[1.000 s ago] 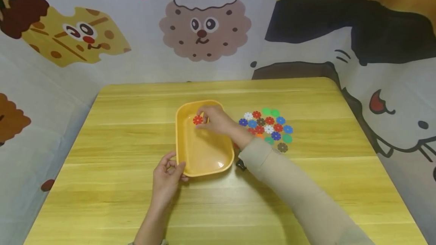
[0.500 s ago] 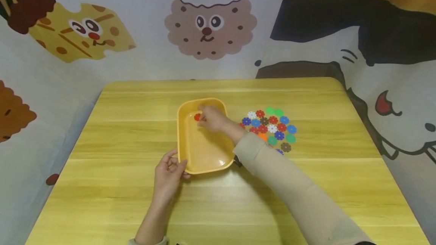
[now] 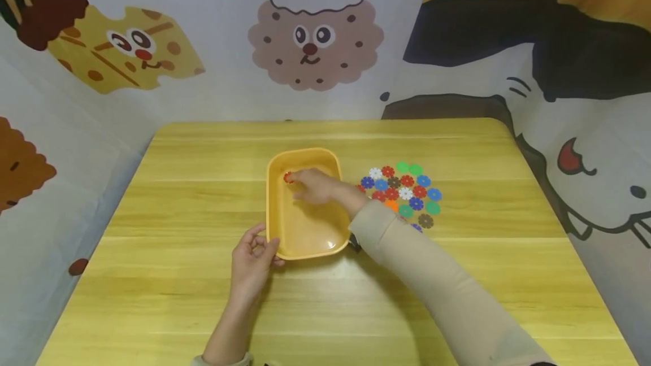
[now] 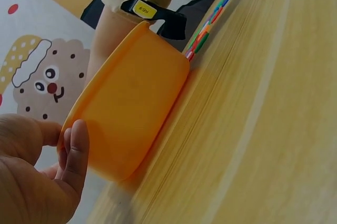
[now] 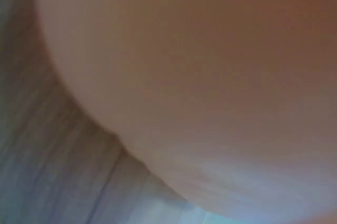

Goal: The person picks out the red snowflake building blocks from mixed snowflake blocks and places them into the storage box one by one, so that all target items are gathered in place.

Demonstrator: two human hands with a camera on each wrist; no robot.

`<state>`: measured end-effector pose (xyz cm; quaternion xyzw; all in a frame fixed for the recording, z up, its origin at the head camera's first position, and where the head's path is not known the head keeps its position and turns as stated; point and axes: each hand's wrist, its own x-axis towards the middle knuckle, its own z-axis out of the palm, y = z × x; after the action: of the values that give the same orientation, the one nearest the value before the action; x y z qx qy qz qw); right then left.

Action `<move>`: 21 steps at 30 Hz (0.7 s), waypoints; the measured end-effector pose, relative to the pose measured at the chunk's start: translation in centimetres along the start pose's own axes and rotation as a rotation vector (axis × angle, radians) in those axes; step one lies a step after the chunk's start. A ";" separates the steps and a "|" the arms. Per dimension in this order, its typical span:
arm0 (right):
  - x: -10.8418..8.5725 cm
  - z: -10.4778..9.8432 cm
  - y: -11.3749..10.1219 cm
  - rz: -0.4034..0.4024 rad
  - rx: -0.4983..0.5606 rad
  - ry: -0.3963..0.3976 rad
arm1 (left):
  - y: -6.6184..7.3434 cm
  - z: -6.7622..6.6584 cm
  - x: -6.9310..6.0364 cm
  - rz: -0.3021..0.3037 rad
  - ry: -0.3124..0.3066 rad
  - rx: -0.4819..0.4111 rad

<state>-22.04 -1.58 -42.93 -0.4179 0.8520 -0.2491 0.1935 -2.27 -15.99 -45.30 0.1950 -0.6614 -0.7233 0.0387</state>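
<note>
With parted right fingers [image 3: 304, 175], touches red disc [image 3: 287, 178], shifted left in yellow tray [image 3: 307, 225], seemingly placed; pinches tray with left fingers [image 4: 79, 142].

We've got an orange-yellow tray [image 3: 307, 230], rect. w/ rounded corners, a smooth lip & sloping walls, open side up on the table [image 3: 178, 196], long sides running away from us; glossy btm w/ a bright spot nr the near-right corner. L grip [image 3: 252, 256] pinches its near-left corner. Inside, toward the far-left, we see a red flower-shaped disc [image 3: 287, 177], part-covered by R grip [image 3: 316, 186]; can't tell if it's flat. Right of the tray we've more flower-shaped discs [image 3: 405, 193], flat in a loose cluster: red, white, dk & lt blue, green, brown, orange; some part-hidden.
</note>
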 end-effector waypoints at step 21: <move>-5.1 -1.8 0.8 -0.013 0.321 0.215 | -0.1 0.1 0.0 -0.002 0.024 0.027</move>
<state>-20.60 3.41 -41.35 -0.3584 0.8144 -0.4260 0.1638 -2.26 -15.85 -45.33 0.2046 -0.6704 -0.7120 0.0434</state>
